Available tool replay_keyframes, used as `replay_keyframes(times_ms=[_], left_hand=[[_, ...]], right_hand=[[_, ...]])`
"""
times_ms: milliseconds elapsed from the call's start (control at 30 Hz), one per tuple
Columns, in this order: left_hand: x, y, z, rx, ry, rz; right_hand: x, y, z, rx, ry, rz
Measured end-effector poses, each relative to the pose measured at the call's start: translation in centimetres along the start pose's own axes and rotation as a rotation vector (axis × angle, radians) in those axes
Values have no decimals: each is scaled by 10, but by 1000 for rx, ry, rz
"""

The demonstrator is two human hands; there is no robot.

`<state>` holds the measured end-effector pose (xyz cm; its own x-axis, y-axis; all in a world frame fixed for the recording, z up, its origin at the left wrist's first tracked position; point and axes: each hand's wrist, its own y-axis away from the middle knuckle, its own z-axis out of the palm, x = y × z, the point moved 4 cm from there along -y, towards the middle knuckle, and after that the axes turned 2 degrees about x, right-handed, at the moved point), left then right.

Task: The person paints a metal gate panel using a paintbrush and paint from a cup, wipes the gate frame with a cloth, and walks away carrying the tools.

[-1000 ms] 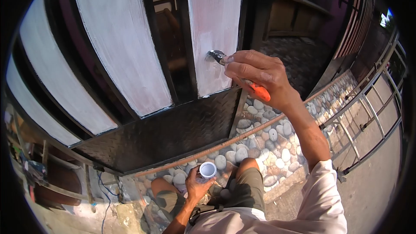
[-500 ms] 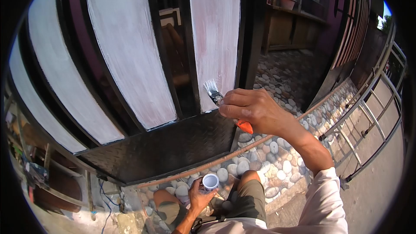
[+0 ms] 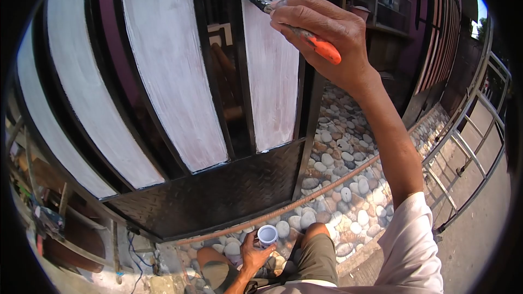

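My right hand [image 3: 332, 30] is closed round a paintbrush [image 3: 321, 49] with an orange handle. Its pale bristles point left and lie at the left edge of a white-painted panel [image 3: 272, 87], high on the black metal gate [image 3: 218, 201]. Streaky white paint covers this panel, with pinkish patches showing through. Low down, near my knees, my left hand [image 3: 254, 254] grips a small white cup [image 3: 267, 234] by its side. The cup stands upright; what is inside is hard to make out. More white panels [image 3: 169, 65] run along the gate to the left, with dark gaps between.
Rounded pebbles [image 3: 348, 196] cover the ground below the gate and behind it. A metal ladder-like frame [image 3: 471, 147] stands at the right. Wooden pieces [image 3: 65, 201] and a blue cord [image 3: 133, 253] are at the lower left. A shelf with a pot [image 3: 359, 12] is behind the gate.
My right hand has moved the brush from the bottom of the panel up to its upper part. The left hand still holds the cup low down. The view has shifted slightly.
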<state>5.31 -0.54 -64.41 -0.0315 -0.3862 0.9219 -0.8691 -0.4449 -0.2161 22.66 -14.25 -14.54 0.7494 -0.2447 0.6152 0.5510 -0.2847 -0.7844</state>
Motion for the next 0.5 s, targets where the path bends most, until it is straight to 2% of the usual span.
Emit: replay_keyframes(times_ms=[133, 300, 400, 500], left_hand=[[-7, 0, 0, -5, 18, -4], [-8, 2, -2, -25, 3, -23], [-12, 4, -1, -32, -8, -12], [-11, 4, 1, -31, -15, -29]], right_hand=[[-46, 54, 15, -278, -77, 216], [-93, 98, 4, -522, -341, 285], [-67, 85, -3, -517, -450, 372], [-21, 37, -2, -351, -389, 342]])
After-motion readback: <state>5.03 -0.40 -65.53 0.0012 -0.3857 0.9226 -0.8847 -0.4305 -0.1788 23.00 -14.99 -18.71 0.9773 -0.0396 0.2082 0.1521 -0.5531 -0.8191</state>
